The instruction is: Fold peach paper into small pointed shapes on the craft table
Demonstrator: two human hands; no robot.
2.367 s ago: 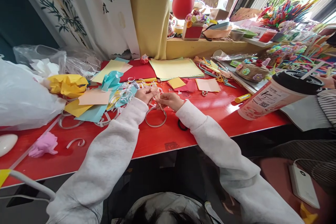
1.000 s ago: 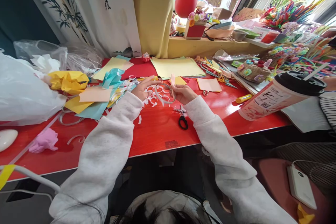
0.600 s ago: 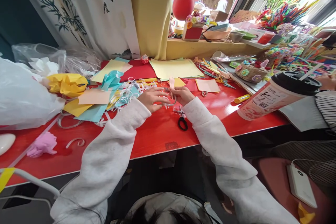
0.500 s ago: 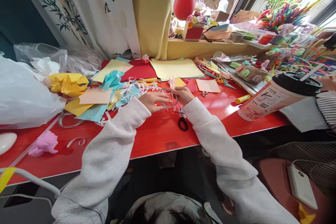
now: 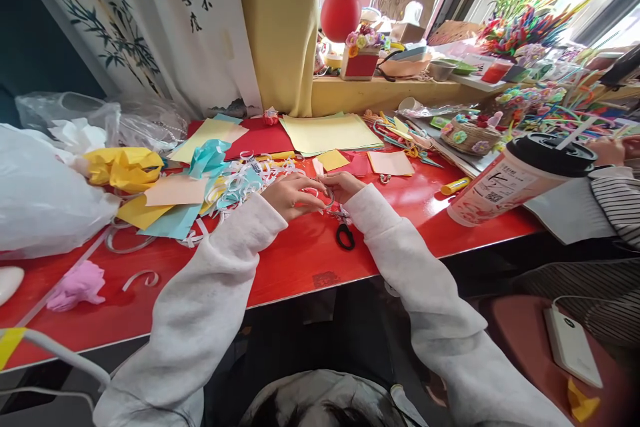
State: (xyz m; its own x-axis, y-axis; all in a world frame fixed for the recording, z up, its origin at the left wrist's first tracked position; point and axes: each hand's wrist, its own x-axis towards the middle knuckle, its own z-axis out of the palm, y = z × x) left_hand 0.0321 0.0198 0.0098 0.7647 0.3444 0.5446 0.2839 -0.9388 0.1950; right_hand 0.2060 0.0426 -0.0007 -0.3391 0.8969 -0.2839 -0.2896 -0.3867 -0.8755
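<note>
My left hand (image 5: 296, 197) and my right hand (image 5: 343, 185) meet over the red table, fingertips close together. Between them is a thin, pale ring (image 5: 330, 199), mostly covered by the fingers. A pale pink paper strip (image 5: 318, 167) sticks up at the fingertips, and my right hand pinches it against the ring. The fingers of my left hand are bent around the ring's left side. Just below my right hand lie scissors (image 5: 345, 236) with black handles, their blades partly hidden. White curled paper strips (image 5: 245, 177) are heaped beside my left hand.
Behind the hands lie yellow paper sheets (image 5: 333, 130), a small yellow square (image 5: 333, 160) and a pink sheet (image 5: 390, 163). A lidded drink cup (image 5: 495, 180) stands at right, near another person's striped sleeve (image 5: 617, 200). A white plastic bag (image 5: 50, 193) and crumpled yellow paper (image 5: 125, 168) are at left.
My hands have drawn closer together, and the left fingers now cover more of the ring. The paper strip stands lower and leans left. The camera view has shifted slightly.
</note>
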